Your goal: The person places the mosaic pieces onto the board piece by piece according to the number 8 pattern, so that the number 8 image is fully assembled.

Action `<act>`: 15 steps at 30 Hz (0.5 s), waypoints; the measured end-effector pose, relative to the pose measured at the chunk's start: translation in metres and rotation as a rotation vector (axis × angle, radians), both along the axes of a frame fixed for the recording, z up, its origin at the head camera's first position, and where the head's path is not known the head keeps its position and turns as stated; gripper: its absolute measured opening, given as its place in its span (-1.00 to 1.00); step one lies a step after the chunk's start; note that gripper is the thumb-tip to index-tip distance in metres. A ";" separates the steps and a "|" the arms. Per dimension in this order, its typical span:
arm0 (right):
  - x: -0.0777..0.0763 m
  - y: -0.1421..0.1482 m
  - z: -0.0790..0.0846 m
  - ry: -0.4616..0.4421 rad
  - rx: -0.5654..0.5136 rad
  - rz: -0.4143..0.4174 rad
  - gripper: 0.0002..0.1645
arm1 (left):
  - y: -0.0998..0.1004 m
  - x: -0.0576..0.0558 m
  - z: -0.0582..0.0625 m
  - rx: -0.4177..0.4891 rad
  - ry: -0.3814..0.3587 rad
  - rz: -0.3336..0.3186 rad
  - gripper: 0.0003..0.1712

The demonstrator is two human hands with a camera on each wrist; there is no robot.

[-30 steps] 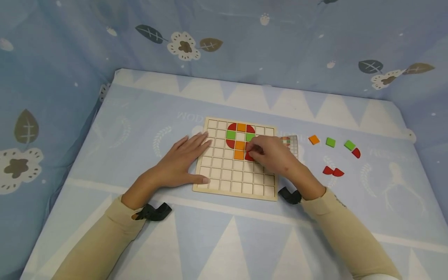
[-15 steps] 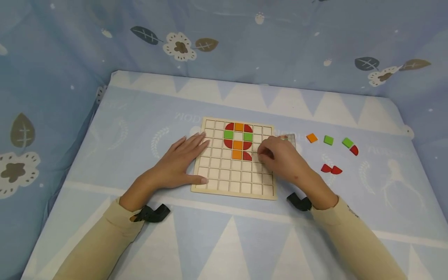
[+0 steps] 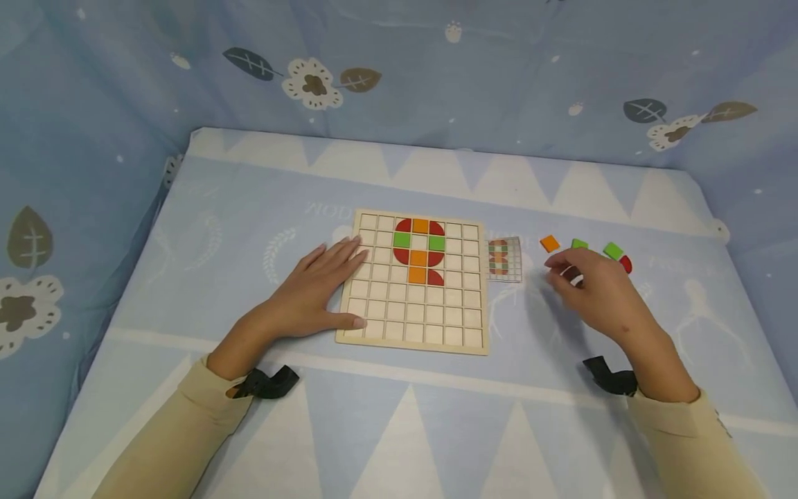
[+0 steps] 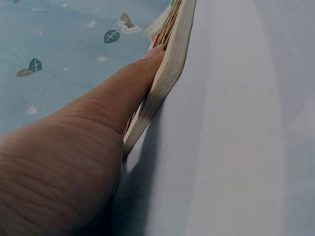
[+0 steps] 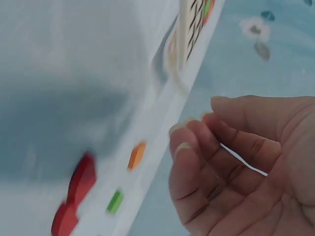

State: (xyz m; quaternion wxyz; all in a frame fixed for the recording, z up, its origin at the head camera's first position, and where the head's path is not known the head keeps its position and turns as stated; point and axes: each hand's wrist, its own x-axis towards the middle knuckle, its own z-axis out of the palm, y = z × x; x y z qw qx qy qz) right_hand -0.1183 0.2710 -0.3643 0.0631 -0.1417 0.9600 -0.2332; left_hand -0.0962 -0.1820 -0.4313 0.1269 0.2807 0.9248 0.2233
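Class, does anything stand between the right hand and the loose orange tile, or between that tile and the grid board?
Nothing visible stands between the right hand and the orange tile. Between tile and grid board lies a pattern card, apparently flat at the board's edge; a lifted tile would probably clear it.

A pale gridded board (image 3: 414, 313) lies flat, red, orange and green tiles (image 3: 418, 258) set in squares toward its far edge. Past its right edge I see loose orange, green and red tiles (image 3: 549, 243).
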 end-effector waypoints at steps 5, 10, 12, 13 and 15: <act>-0.008 0.020 -0.002 -0.129 0.075 -0.055 -0.39 | -0.002 0.001 0.000 -0.001 0.000 0.003 0.32; -0.023 0.027 -0.010 -0.223 0.124 -0.028 -0.09 | -0.002 0.001 0.002 -0.005 -0.011 0.005 0.33; -0.030 0.026 -0.014 -0.238 0.142 -0.018 -0.05 | -0.001 0.001 0.002 -0.004 -0.012 0.004 0.33; -0.033 0.026 -0.015 -0.242 0.154 -0.016 -0.03 | -0.001 0.001 0.002 -0.002 -0.011 0.004 0.33; -0.039 0.025 -0.017 -0.235 0.174 -0.002 -0.04 | -0.001 0.001 0.002 0.001 -0.010 0.003 0.33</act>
